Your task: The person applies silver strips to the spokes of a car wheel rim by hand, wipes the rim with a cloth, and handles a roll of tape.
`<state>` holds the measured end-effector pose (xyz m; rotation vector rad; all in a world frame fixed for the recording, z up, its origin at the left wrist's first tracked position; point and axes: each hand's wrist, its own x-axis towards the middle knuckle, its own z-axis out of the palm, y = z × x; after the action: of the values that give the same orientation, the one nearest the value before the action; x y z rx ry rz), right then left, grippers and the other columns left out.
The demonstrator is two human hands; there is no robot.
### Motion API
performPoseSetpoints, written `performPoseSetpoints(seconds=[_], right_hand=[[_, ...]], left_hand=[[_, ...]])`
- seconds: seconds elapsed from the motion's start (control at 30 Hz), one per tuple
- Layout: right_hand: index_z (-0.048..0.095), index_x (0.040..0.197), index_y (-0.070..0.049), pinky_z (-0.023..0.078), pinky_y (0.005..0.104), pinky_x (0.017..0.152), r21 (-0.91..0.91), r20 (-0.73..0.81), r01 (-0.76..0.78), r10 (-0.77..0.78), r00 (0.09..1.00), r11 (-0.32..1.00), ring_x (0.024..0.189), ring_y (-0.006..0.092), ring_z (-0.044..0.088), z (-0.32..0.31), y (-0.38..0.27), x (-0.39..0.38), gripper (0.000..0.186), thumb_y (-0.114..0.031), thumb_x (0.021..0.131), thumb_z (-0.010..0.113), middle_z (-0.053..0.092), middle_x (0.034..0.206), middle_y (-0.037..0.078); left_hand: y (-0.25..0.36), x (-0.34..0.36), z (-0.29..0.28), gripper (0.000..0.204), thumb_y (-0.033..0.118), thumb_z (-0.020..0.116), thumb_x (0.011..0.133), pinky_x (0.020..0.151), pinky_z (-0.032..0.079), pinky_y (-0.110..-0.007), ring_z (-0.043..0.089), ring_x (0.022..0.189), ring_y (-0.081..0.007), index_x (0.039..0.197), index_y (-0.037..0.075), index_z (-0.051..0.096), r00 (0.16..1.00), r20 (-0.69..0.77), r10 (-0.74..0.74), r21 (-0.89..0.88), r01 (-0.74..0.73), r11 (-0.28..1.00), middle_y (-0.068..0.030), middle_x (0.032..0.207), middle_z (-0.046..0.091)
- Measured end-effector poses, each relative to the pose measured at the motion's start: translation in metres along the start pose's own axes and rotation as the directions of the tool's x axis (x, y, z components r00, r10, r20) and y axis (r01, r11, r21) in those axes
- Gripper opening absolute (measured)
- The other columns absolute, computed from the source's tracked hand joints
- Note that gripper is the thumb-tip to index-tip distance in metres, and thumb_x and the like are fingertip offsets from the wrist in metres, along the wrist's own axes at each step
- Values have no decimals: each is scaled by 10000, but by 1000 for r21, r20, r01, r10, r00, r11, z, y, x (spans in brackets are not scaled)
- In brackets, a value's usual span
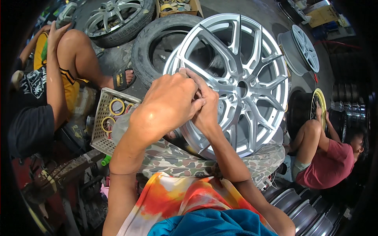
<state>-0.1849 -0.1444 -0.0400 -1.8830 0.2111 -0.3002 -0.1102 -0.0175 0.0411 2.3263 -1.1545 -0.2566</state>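
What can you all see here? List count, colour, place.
Alloy wheel: one, silver, at the hands
Bare tyre: one, black, behind it
Tyred wheel: one, silver and black, upper left
Plastic basket: one, cream, left
Tape rolls: at least two, yellow, in basket
Open box: one, brown, top
Spoked wheel: one, pale, upper right
Yellow-rimmed wheel: one, black barrel, right
Stacked wheels: several, grey, lower right
People: two, black shirt left, red right
Left hand: one, bare, over wheel
Right hand: one, bare, over wheel
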Motion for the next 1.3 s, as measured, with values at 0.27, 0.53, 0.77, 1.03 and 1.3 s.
performPoseSetpoints(seconds=[0.27, 0.53, 0.77, 1.03, 1.3], right_hand=[[621, 1414, 9, 544, 257, 738, -5, -57, 35, -35, 998, 999, 858, 76, 658, -6, 2, 4, 519, 9, 904, 716, 713, 974, 41], [693, 1302, -18, 433, 210, 551, 114, 110, -83, 71, 991, 990, 620, 23, 549, -98, -33, 7, 294, -144, 1037, 672, 608, 703, -28], [670, 1198, 20, 489, 300, 687, -133, 195, 5, 21, 981, 991, 748, 108, 586, -138, -49, 23, 289, -130, 976, 563, 657, 846, 64], [681, 1132, 4, 500, 358, 703, -366, 324, 278, -158, 933, 888, 809, 224, 633, -117, -14, 63, 228, -194, 1026, 643, 668, 881, 109], [728, 1076, -95, 403, 430, 820, -473, 430, 569, -388, 816, 673, 909, 292, 649, -79, -1, 113, 200, -261, 994, 649, 685, 966, 70]], left_hand=[[1, 6, -16, 250, 205, 795, 881, 753, 563, -434, 718, 750, -366, 868, -40, 747, 999, -38, -15, -26, 14, 1000, -163, 811, 752], [-32, 58, -1, 280, 290, 809, 951, 609, 495, -224, 607, 669, -52, 967, 14, 772, 989, -100, -112, -861, -30, 508, -18, 825, 697], [-23, 70, -3, 254, 260, 771, 986, 608, 522, -218, 626, 692, -58, 940, 11, 772, 993, -115, 11, -851, -104, 514, -7, 815, 679], [-119, 83, -8, 328, 337, 735, 1010, 750, 571, -260, 672, 736, -108, 910, 25, 748, 797, -367, -479, -836, -56, 546, -62, 872, 756], [-136, 81, -1, 478, 460, 656, 1042, 758, 549, -280, 719, 809, -134, 1011, 0, 779, 920, -252, -300, -682, 51, 729, -136, 927, 790]])
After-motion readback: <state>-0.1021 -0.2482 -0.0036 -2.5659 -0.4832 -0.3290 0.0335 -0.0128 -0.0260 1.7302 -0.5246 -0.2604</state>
